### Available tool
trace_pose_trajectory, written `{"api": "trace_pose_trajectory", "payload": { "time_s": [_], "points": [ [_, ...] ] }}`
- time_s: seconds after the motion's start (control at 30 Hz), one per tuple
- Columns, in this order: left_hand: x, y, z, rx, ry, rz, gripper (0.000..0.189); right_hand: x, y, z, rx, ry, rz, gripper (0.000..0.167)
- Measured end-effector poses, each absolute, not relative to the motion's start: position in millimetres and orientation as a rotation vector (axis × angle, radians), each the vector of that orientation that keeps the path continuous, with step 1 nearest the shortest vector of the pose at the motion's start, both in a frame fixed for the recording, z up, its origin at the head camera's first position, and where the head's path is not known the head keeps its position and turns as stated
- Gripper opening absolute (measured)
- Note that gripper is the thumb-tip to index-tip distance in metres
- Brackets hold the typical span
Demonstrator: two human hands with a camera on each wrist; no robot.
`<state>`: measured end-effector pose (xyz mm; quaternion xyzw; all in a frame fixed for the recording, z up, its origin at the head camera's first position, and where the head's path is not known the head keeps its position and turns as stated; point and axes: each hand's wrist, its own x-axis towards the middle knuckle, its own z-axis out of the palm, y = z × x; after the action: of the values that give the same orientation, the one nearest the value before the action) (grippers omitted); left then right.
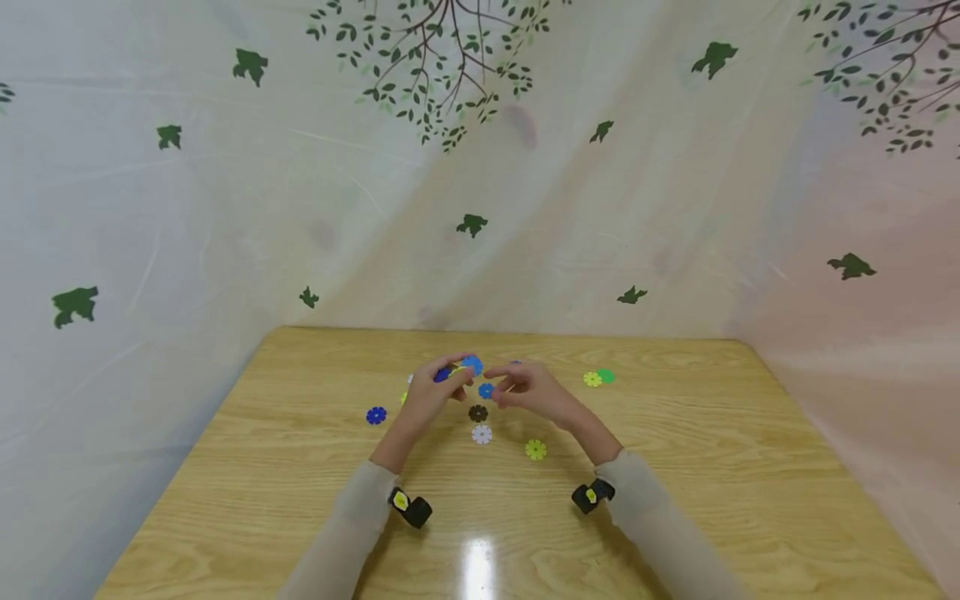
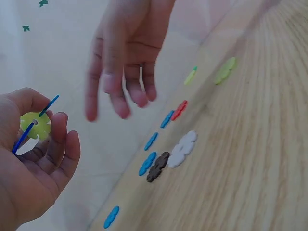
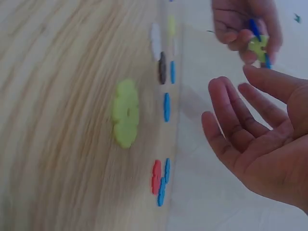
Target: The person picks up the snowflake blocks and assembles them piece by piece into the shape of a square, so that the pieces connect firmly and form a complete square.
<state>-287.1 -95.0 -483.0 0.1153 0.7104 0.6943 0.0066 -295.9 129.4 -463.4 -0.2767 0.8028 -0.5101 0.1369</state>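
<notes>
Over the table, the left hand (image 1: 426,402) pinches a small group of joined, notched plastic discs. A yellow disc (image 2: 42,124) sits in the middle, with a dark blue disc (image 2: 22,139) on one side and a light blue disc (image 1: 472,365) on the other, both seen edge-on in the left wrist view. The right hand (image 1: 538,392) hovers just right of the group. Its fingers are loosely bent with nothing between them, as the right wrist view shows. A gap separates its fingertips from the joined discs.
Loose discs lie on the wooden table (image 1: 675,467): dark blue (image 1: 377,415), brown (image 1: 477,413), white (image 1: 482,434), yellow (image 1: 536,450), red (image 2: 179,110) and several blue ones. Yellow (image 1: 592,379) and green (image 1: 606,377) discs lie far right. A patterned cloth (image 1: 525,275) hangs behind.
</notes>
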Motion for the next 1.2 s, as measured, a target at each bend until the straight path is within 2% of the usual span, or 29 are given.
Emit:
{"api": "trace_pose_trajectory", "payload": {
  "time_s": [0.2,0.63,0.97,1.2],
  "points": [
    [-288.8,-104.6,-479.8,0.394,2.244,2.150,0.035,-298.0,121.2,-466.7,-1.034,2.419,-1.024,0.030],
    [-290.9,-114.4,-481.7,0.426,2.245,2.075,0.036,-291.8,99.1,-477.6,-1.133,2.541,-0.644,0.026],
    [-291.6,-114.0,-484.1,0.379,2.239,2.060,0.039,-290.0,103.4,-478.0,-1.184,2.633,-0.638,0.024],
    [-292.1,-111.5,-487.3,0.368,2.219,2.076,0.035,-297.1,114.3,-481.0,-1.077,2.459,-0.907,0.008]
  ]
}}
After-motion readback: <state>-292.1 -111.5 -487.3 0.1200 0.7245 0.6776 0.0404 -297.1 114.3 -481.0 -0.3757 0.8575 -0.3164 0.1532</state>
